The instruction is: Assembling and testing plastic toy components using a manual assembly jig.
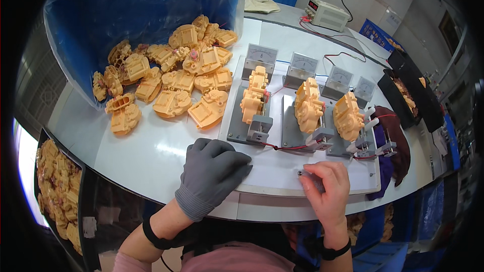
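My left hand [214, 171], in a grey glove, rests flat on the white table near the front corner of a grey fixture plate [234, 131], holding nothing. My bare right hand [327, 181] is curled around a small metal switch or knob [301, 173] on the white board [282, 168]. Three yellow-orange plastic housings stand clamped in fixtures: one on the left [253, 95], one in the middle [308, 106], one on the right [348, 117]. Red wires [287, 147] run along their bases.
A heap of yellow housings [169, 78] spills from a blue plastic bag [136, 10] at left. Analog meters [302, 65] stand behind the fixtures. A power supply [327, 14] sits at the back. Dark trays [408, 90] lie right, a bin of housings [58, 191] lower left.
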Motion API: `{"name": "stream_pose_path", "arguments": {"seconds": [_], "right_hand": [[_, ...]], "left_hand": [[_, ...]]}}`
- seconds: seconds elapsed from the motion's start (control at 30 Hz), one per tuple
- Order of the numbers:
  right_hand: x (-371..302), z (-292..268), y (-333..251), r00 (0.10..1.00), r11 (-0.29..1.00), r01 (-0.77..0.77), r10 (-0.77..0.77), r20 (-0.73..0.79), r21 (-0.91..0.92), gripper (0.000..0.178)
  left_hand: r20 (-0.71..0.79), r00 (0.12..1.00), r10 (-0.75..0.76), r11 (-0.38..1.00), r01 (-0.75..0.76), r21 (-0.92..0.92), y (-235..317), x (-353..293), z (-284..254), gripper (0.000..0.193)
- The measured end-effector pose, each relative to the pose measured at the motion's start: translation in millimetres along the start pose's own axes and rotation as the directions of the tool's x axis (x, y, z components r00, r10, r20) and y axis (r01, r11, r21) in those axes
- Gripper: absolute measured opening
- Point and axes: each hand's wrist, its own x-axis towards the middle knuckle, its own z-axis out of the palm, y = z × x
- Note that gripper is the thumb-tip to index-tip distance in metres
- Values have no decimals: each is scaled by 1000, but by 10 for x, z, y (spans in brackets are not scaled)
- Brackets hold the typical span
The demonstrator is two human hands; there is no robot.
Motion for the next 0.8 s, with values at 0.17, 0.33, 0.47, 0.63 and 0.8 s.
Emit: {"name": "stream_pose_path", "arguments": {"seconds": [0.17, 0.33, 0.47, 0.63, 0.8], "right_hand": [[4, 3, -13, 1000, 1000, -9, 9, -9, 5, 29], [7, 6, -14, 1000, 1000, -11, 12, -16, 9, 27], [18, -1, -34, 1000, 1000, -7, 8, -19, 19, 26], [-3, 15, -31, 999, 998, -37, 38, -13, 55, 23], [35, -8, -64, 996, 993, -84, 83, 12, 87, 20]], "left_hand": [[6, 999, 33, 999, -32, -36, -56, -21, 20, 11], [12, 996, 93, 995, -93, -24, -74, -7, 22, 11], [39, 996, 82, 996, -80, -43, -71, 28, -12, 9], [30, 999, 42, 999, -41, -31, -44, 41, 1, 10], [20, 1000, 4, 997, -2, -80, -35, -10, 12, 11]]}}
